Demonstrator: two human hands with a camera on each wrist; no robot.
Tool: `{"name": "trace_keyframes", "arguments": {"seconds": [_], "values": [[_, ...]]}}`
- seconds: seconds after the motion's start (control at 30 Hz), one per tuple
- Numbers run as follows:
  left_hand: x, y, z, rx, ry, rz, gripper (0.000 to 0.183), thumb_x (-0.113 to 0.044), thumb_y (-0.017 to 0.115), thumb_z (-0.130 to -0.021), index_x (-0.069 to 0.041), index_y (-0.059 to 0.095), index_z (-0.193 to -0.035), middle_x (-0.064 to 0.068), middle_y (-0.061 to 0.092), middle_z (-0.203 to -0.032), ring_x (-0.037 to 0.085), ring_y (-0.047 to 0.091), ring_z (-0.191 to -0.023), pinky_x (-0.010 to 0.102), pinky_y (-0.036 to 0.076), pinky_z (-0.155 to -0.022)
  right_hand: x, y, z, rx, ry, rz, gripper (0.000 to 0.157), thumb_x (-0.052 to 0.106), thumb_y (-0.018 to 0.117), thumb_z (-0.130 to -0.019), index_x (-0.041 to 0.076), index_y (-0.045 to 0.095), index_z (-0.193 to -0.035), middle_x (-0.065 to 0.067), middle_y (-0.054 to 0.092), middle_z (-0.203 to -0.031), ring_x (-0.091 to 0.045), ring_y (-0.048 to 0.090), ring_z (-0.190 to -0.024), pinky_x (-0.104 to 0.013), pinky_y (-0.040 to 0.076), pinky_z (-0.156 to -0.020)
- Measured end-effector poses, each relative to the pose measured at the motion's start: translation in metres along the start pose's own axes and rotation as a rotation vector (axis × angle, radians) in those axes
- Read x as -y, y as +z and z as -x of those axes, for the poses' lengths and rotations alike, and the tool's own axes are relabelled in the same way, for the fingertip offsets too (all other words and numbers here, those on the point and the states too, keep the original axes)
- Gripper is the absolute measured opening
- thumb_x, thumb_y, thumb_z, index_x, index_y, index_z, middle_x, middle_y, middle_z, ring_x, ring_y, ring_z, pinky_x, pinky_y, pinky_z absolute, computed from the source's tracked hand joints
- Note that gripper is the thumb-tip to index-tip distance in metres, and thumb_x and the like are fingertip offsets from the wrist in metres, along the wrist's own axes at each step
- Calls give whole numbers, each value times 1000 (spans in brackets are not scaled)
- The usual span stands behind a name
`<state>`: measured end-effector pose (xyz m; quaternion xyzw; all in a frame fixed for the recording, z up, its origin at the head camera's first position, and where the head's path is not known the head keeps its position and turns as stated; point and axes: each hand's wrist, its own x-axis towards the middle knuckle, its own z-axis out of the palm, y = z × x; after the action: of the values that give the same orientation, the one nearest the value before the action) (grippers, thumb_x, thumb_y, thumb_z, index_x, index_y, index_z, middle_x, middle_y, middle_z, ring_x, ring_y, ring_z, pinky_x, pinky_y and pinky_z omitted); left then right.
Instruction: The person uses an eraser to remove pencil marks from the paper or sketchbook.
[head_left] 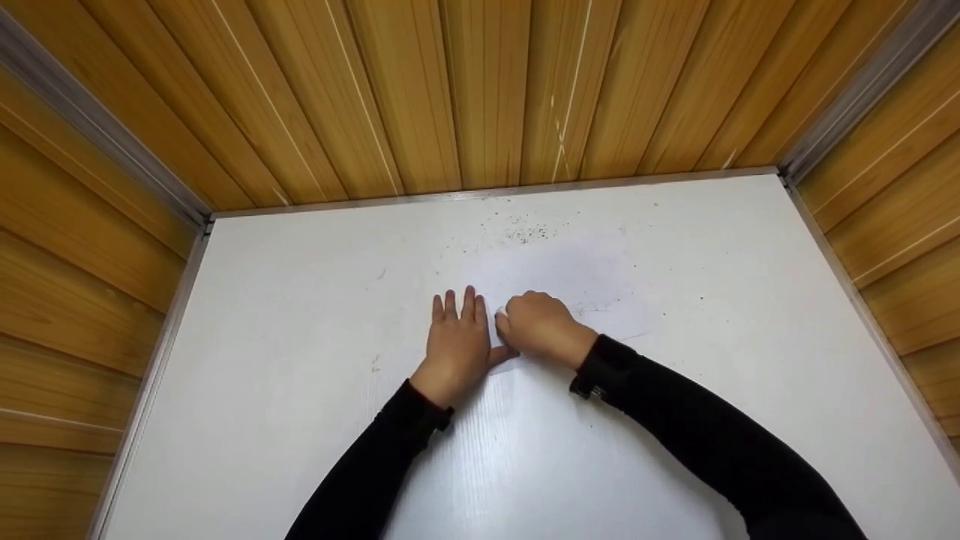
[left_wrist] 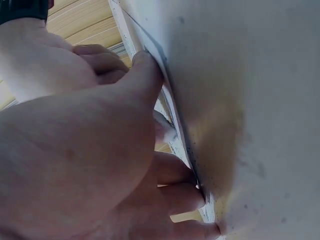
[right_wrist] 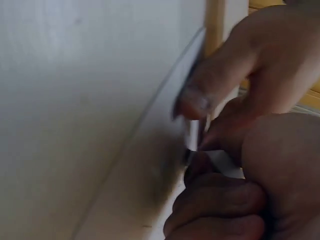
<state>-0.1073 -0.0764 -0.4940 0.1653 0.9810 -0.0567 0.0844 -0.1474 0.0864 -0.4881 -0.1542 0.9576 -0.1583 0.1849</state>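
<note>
A sheet of white paper (head_left: pixel 574 274) lies on the white table, faintly bluish against it, with light pencil-like strokes. My left hand (head_left: pixel 459 346) presses flat on the sheet, fingers pointing away and thumb stretched right toward the near edge. Just right of it, my right hand (head_left: pixel 541 322) is curled round a small white eraser (head_left: pixel 501 311), mostly hidden by the fingers. In the right wrist view the eraser (right_wrist: pixel 225 162) shows between thumb and curled fingers, its dark end close over the paper (right_wrist: pixel 145 155), near the left thumb.
Dark crumbs (head_left: pixel 529 231) are scattered on the table (head_left: pixel 300 315) beyond the paper, with a few specks to the right. Wood-patterned panels (head_left: pixel 487 90) wall the table at the back and both sides, along metal edging.
</note>
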Motion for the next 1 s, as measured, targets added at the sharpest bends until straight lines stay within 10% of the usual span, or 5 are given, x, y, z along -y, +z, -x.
{"name": "trace_keyframes", "arguments": {"seconds": [0.3, 0.7, 1.0], "values": [[0, 2, -1, -11, -15, 5, 113, -86, 55, -95, 0, 44, -168, 19, 42, -177, 47, 42, -163, 61, 30, -136, -25, -3, 5, -73, 21, -2, 48, 36, 53, -109, -2, 78, -95, -24, 77, -104, -41, 72, -96, -58, 61, -86], [-1, -2, -1, 13, -7, -16, 114, -87, 51, -96, -1, 41, -170, 18, 39, -179, 46, 40, -164, 61, 29, -137, -146, -44, 60, -69, 230, -39, 57, 37, 45, -111, -11, 75, -113, -34, 75, -117, -39, 66, -93, -60, 58, -90], [-2, 1, -1, 31, -4, -31, 114, -88, 48, -97, -1, 39, -170, 18, 37, -179, 47, 39, -165, 61, 28, -137, -156, -50, 68, -62, 245, -23, 52, 35, 44, -111, -5, 72, -96, -24, 71, -100, -33, 57, -86, -49, 52, -77]]}}
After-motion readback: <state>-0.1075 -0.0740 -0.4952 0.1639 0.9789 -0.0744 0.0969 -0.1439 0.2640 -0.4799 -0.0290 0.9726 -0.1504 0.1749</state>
